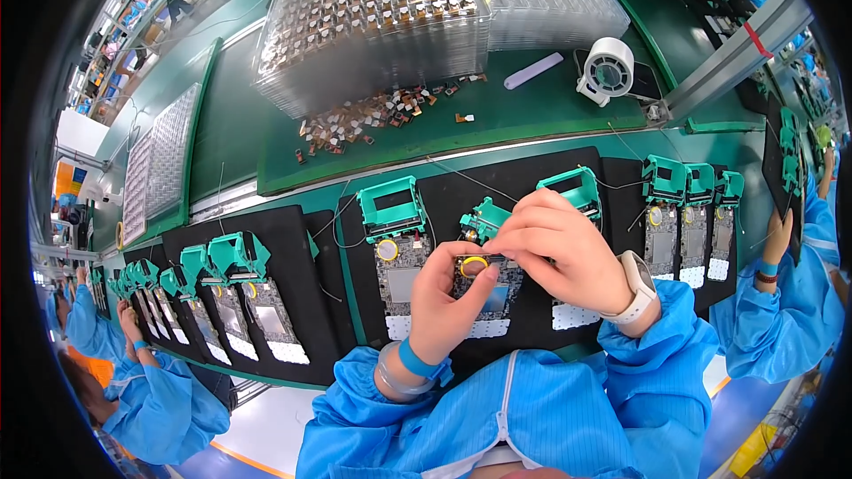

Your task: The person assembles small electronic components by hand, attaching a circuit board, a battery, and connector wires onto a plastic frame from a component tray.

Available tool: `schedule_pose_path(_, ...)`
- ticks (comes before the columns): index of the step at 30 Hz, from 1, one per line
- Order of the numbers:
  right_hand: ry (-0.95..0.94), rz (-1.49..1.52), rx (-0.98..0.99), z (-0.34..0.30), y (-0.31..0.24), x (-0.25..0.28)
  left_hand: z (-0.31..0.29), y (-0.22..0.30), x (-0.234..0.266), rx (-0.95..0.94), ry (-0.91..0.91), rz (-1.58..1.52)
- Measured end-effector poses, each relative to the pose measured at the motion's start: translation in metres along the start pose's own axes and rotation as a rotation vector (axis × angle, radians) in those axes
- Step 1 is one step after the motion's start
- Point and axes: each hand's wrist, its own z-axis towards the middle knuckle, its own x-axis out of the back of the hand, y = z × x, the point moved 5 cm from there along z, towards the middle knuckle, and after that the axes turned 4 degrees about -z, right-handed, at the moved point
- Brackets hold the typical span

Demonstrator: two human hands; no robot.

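Note:
My left hand (448, 302) grips a circuit board (499, 303) by its left side, the thumb lying over the board beside a round, yellow-rimmed part (474, 266). At the board's upper edge, the fingers of my right hand (564, 244) are pinched together; whatever they hold is hidden. A green plastic piece (484, 218) sits just above the board, tilted. To the left lies another board (401, 284) with a green plastic frame (391, 207) at its top. A third board (572, 315) with a similar frame (575, 191) is partly covered by my right hand and wrist.
Black mats (351, 257) carry several more boards on both sides. Beyond a raised green edge stand stacked clear trays (373, 44), with loose small parts (355, 120) in front. A white fan (610, 69) and white strip (533, 71) lie farther right. Co-workers sit at both sides.

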Motion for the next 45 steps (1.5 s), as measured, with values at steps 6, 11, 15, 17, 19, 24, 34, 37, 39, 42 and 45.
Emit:
schedule_pose_path(6, 0.008, 0.048, -0.021, 0.001, 0.000, 0.000, -0.002, 0.003, -0.002, -0.017, -0.003, -0.025)
schedule_pose_path(11, 0.002, 0.071, -0.027, -0.001, 0.002, 0.000, -0.003, 0.002, -0.002, -0.031, 0.002, -0.003)
schedule_pose_path(15, -0.020, 0.232, -0.126, -0.003, 0.002, -0.004, -0.002, 0.003, -0.003, -0.052, 0.022, -0.014)
schedule_pose_path(17, -0.012, 0.285, -0.186, -0.007, 0.004, -0.009, -0.004, 0.004, -0.002, -0.057, 0.062, -0.003)
schedule_pose_path(19, 0.007, 0.365, -0.231, -0.011, 0.006, -0.015, -0.008, 0.001, -0.004, -0.118, 0.104, 0.057)
schedule_pose_path(24, 0.003, 0.287, -0.190, -0.007, 0.001, -0.015, -0.010, 0.001, -0.005, -0.229, 0.171, 0.085)
schedule_pose_path(34, 0.031, -0.427, -0.190, 0.052, 0.092, -0.002, -0.006, -0.003, 0.002, -0.119, 0.127, 0.107)
schedule_pose_path(37, 0.031, -0.535, -0.227, 0.065, 0.108, -0.015, -0.007, 0.001, 0.005, -0.207, 0.171, 0.099)
schedule_pose_path(39, 0.080, -0.527, -0.151, 0.068, 0.112, -0.019, -0.010, 0.011, 0.007, -0.294, 0.212, 0.012)
schedule_pose_path(42, 0.026, -0.529, -0.151, 0.071, 0.114, -0.019, 0.000, 0.014, 0.011, -0.210, 0.240, 0.025)
schedule_pose_path(45, 0.120, -0.515, -0.138, 0.062, 0.111, -0.002, 0.012, -0.022, 0.014, 0.060, 0.031, 0.191)
